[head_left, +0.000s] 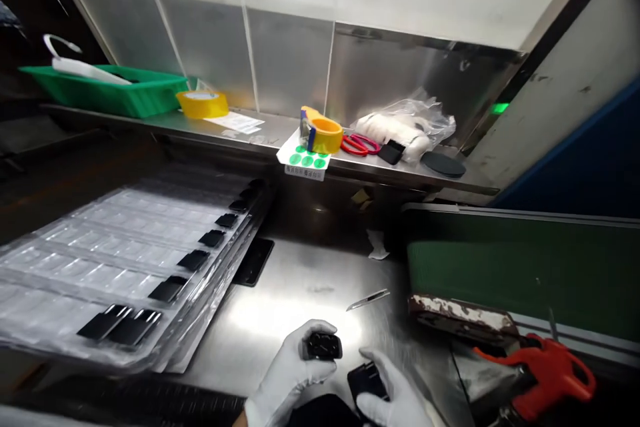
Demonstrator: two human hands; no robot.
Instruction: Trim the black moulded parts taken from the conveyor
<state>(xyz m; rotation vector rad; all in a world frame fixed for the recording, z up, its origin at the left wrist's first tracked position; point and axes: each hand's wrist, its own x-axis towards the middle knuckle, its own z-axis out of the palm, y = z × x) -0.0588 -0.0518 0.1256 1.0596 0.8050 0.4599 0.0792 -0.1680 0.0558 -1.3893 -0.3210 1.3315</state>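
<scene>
White gloves cover both of my hands, low in the view over the steel bench. My left hand (299,368) is closed around a small black plastic part (324,345), its glossy recessed face turned up. In my right hand (395,390) a second black part, flat and rectangular (367,381), is gripped between thumb and fingers. The two parts are apart from each other. A thin craft knife (369,299) lies on the bench just beyond my hands. To the left, stacked clear plastic trays (115,227) hold several black parts (167,288) along their right side.
A shelf carries a green basket (145,97), yellow tape (203,105), a tape dispenser (325,133), red scissors (356,145) and a plastic bag (400,127). On the right are a green conveyor belt (520,280) and a red air gun (550,373). A dark phone-like slab (255,261) touches the trays.
</scene>
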